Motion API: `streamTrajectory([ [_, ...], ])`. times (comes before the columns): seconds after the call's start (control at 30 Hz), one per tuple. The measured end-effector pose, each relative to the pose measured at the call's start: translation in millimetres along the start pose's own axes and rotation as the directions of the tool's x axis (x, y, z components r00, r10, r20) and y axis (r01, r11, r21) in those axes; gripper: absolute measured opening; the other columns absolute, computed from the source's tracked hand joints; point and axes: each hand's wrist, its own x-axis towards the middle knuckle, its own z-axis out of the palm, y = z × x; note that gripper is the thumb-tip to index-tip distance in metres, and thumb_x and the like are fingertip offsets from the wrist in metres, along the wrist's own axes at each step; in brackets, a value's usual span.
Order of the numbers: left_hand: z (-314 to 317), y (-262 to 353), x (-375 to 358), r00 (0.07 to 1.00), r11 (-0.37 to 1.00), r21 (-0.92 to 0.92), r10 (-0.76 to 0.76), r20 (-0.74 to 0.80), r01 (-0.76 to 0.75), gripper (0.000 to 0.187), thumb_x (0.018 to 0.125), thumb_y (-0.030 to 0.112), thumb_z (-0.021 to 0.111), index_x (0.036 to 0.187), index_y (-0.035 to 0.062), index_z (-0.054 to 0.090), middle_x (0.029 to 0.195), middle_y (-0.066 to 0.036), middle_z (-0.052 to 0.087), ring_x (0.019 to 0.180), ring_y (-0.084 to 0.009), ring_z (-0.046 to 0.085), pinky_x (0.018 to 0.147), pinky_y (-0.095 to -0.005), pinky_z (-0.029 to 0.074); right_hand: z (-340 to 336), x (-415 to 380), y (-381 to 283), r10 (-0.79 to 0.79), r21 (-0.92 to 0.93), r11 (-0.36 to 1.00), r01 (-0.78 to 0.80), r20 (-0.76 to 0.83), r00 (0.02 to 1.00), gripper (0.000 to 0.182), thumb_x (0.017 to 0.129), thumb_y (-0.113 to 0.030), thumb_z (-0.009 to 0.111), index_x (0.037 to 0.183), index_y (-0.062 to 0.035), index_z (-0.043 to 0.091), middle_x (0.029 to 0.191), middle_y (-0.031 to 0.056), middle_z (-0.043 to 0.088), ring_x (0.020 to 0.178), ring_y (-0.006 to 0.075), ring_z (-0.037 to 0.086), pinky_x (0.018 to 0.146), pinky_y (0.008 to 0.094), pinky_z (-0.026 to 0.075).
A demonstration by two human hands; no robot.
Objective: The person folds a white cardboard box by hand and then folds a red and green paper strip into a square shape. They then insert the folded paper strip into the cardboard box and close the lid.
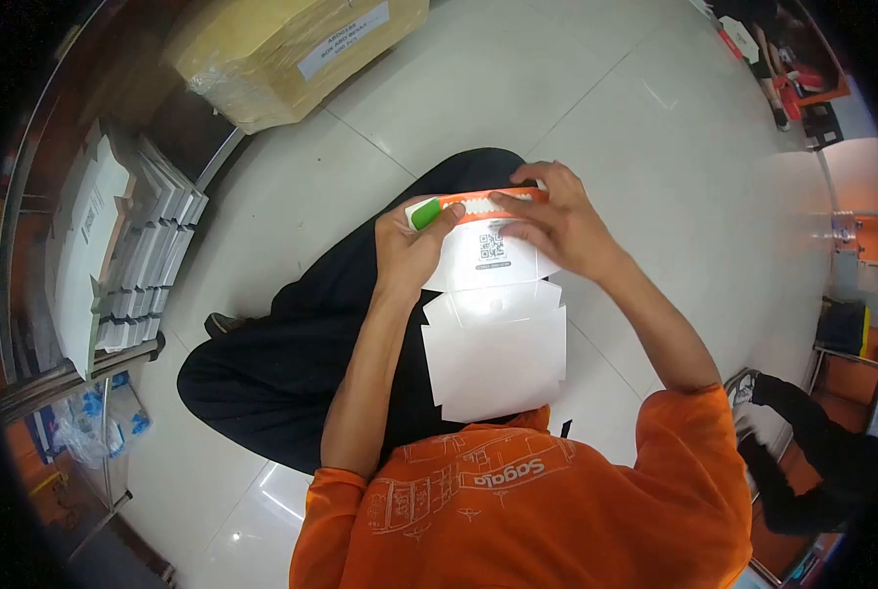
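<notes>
A white cardboard box (495, 344), partly folded, lies across my lap with its large flap toward my chest. Its far side carries a printed QR code (493, 245) and an orange edge panel (483, 204) with a white pattern. My left hand (414, 245) grips the left end of that panel, thumb on top, beside a green and white tab (423, 213). At the right end, my right hand (562, 221) has its fingers bent over the orange panel, touching it; whether they pinch it is hard to see.
Stacked flat white box blanks (149, 236) stand on a rack at the left. A wrapped brown carton (292, 59) sits on the tiled floor (626, 147) ahead. Another person's dark-clothed legs (793, 442) are at right, and a further person (768, 59) is at upper right.
</notes>
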Motion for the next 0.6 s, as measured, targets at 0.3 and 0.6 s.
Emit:
streamTrajectory([
  [0.3,-19.3,31.2,-14.3,0.967,0.99,0.029,0.126,0.22,-0.135,0.019,0.086,0.007,0.075,0.101,-0.0045,0.071,0.088,-0.008,0.07,0.077,-0.01,0.063,0.07,-0.0237,0.052,-47.5,10.1,-15.0,0.399,0.51,0.714,-0.48,0.268,0.877,0.016,0.087,-0.012,0.074,0.095,0.0014,0.072,0.086,0.0122,0.072,0.078,0.0177,0.066,0.072,0.0307,0.052],
  [0.6,-15.0,27.1,-2.0,0.976,0.999,0.008,0.043,0.212,-0.045,0.028,0.087,0.005,0.072,0.113,-0.0043,0.068,0.094,-0.009,0.07,0.083,-0.0115,0.063,0.076,-0.0252,0.052,-24.5,17.7,-24.5,0.064,0.01,0.998,-0.063,-0.098,0.993,0.023,0.084,-0.017,0.073,0.1,-0.0007,0.068,0.087,0.0112,0.068,0.084,0.0275,0.065,0.08,0.0391,0.051],
])
